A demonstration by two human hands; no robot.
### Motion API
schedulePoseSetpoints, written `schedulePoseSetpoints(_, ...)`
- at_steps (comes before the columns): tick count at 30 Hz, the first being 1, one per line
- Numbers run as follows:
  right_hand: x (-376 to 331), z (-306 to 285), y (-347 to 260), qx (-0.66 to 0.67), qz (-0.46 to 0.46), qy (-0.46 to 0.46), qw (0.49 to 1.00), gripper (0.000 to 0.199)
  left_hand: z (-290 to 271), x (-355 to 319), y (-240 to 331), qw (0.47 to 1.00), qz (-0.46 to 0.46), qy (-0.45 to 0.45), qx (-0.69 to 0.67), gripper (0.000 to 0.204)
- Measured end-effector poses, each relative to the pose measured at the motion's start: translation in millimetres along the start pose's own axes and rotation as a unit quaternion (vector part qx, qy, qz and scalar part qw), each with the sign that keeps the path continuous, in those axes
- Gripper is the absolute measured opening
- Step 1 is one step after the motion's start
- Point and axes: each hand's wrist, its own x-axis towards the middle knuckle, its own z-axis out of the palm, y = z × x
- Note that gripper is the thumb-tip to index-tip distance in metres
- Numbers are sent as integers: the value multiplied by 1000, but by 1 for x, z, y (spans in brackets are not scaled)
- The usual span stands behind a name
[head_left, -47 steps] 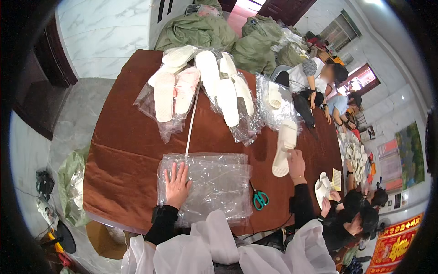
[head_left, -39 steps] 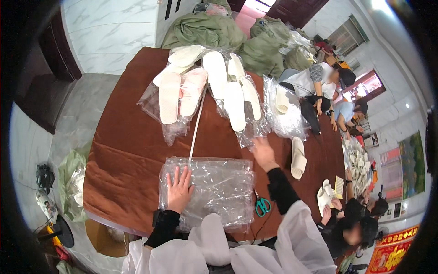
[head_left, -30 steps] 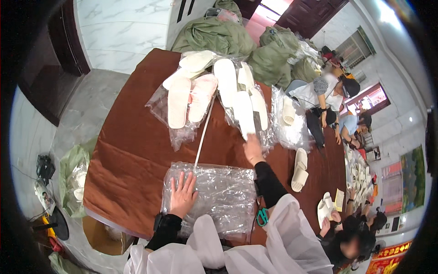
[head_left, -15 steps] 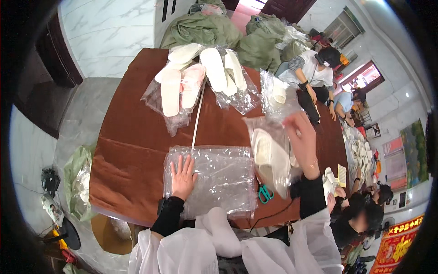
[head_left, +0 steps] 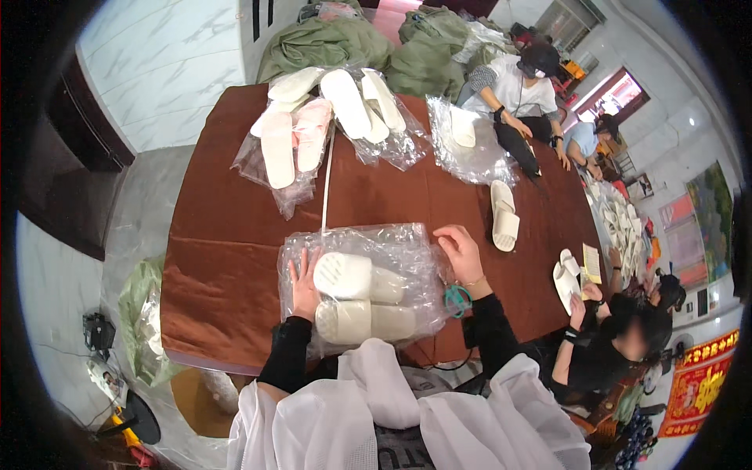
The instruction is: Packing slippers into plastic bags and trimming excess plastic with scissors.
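Observation:
A pair of cream slippers, one upper slipper (head_left: 345, 276) and one lower slipper (head_left: 345, 321), lies side by side on the clear plastic bags (head_left: 419, 243) in front of me. Whether they are inside a bag or on top of it, I cannot tell. My left hand (head_left: 304, 286) rests flat with fingers spread at the left side of the plastic, next to the slippers' ends. At the right edge of the plastic is my right hand (head_left: 462, 254), fingers loosely bent and apart, holding nothing visible. Teal-handled scissors (head_left: 457, 300) lie below it, close to my right wrist.
Bagged slippers (head_left: 278, 153), pink and white, lie along the far edge. A single cream slipper (head_left: 504, 219) sits at the right, beyond it a bagged one (head_left: 462, 127). Co-workers sit along the right side; one holds white slippers (head_left: 565, 280). Green sacks (head_left: 329, 47) stand behind the table.
The bagged slippers by my right hand are now down on the plastic between my hands. My right hand has dropped and moved left. A slipper at the right, earlier hidden, now shows.

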Motion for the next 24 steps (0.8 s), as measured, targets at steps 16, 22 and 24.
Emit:
schedulePoseSetpoints(16, -131, 35, 111, -342, 101, 140, 924, 37, -23, -3, 1, 970, 4, 101, -220, 46)
schedulePoseSetpoints(22, -115, 9, 83, -88, 186, 1, 979, 26, -42, -8, 1, 995, 6, 93, -24, 45)
schedulePoseSetpoints(24, -106, -5, 75, 136, 246, 10, 960, 18, -33, -18, -20, 999, -8, 33, 27, 47)
